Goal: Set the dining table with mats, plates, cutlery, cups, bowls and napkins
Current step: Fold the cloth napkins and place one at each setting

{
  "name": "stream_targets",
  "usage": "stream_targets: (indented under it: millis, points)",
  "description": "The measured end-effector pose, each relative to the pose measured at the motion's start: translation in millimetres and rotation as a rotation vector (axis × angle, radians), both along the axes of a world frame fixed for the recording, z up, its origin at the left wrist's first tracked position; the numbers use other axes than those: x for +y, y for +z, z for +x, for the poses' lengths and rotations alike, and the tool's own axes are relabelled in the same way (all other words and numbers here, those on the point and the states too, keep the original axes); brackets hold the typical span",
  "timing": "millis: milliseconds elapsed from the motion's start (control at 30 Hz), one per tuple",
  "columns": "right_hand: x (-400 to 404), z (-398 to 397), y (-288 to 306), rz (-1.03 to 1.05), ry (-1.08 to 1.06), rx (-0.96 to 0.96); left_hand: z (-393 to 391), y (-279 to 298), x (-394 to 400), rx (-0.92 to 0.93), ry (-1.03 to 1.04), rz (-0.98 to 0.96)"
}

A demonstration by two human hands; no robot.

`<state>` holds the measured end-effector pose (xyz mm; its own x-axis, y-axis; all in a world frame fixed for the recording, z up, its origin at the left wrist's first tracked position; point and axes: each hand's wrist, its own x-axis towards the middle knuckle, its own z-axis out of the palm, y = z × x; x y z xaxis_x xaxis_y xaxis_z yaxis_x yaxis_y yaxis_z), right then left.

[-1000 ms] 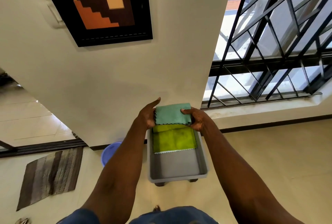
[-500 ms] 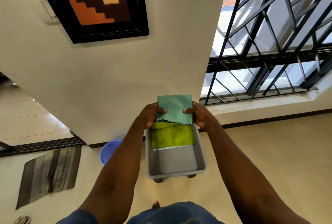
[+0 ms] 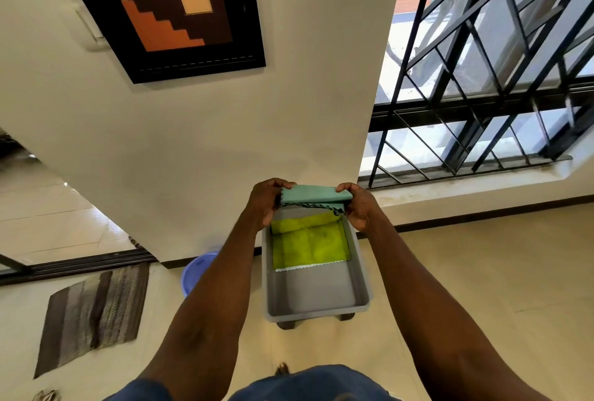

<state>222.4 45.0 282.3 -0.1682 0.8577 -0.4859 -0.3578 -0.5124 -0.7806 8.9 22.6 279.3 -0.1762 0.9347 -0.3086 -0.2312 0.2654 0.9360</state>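
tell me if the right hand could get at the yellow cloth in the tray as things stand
Probably not yet: the right hand and left hand both pinch the green cloth. The yellow cloth lies uncovered just below it.

A shallow grey plastic tray (image 3: 316, 298) on short dark feet stands on the cream tiled floor (image 3: 482, 272); a flat yellow-green cloth (image 3: 310, 245) lies inside its far half.

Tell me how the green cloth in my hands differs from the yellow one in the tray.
The green cloth is teal with a dark zigzag edge; the yellow cloth is lime with a pale edge. The green cloth is held up, pinched by the left hand and right hand; the yellow cloth lies flat in the grey tray, untouched. Both look like folded napkins.
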Motion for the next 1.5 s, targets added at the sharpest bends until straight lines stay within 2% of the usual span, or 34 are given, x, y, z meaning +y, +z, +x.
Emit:
stream_targets:
  millis: [133, 200, 367, 567, 733, 933, 1000, 1067, 1167, 1300, 1400, 1500]
  points:
    - [-1, 6, -3, 0.027, -0.071, 0.185, 6, 2, 1, -0.067, 0.077, -0.004]
    - [1, 11, -4, 0.071, -0.085, 0.218, 9, 2, 3, -0.112, 0.090, 0.000]
    - [2, 27, 1, 0.117, -0.029, 0.078, 28, -10, 14, 0.083, -0.037, -0.026]
    - [-5, 74, -10, 0.081, -0.001, 0.055, 73, -22, 26, 0.020, 0.080, -0.078]
    - [-19, 120, -17, -0.018, -0.121, 0.041, 133, -25, 34, -0.003, 0.002, -0.103]
    - [-39, 170, -26, 0.086, -0.215, -0.098, 193, -35, 53, -0.078, -0.131, -0.121]
    - [-45, 186, -32, 0.098, -0.301, -0.175, 213, -34, 58, -0.082, -0.230, -0.160]
    - [-53, 203, -33, 0.106, -0.410, -0.241, 229, -34, 61, -0.006, -0.366, -0.178]
    - [-63, 223, -27, 0.100, -0.600, -0.239, 245, -35, 66, 0.079, -0.744, -0.214]
    - [-74, 230, -17, 0.105, -0.698, -0.276, 266, -34, 62, 0.131, -1.216, -0.186]
    - [-88, 225, -15, 0.093, -0.762, -0.324, 285, -29, 53, 0.098, -1.387, -0.144]
    - [-108, 218, -19, 0.066, -0.892, -0.271, 303, -30, 42, 0.106, -1.489, -0.097]
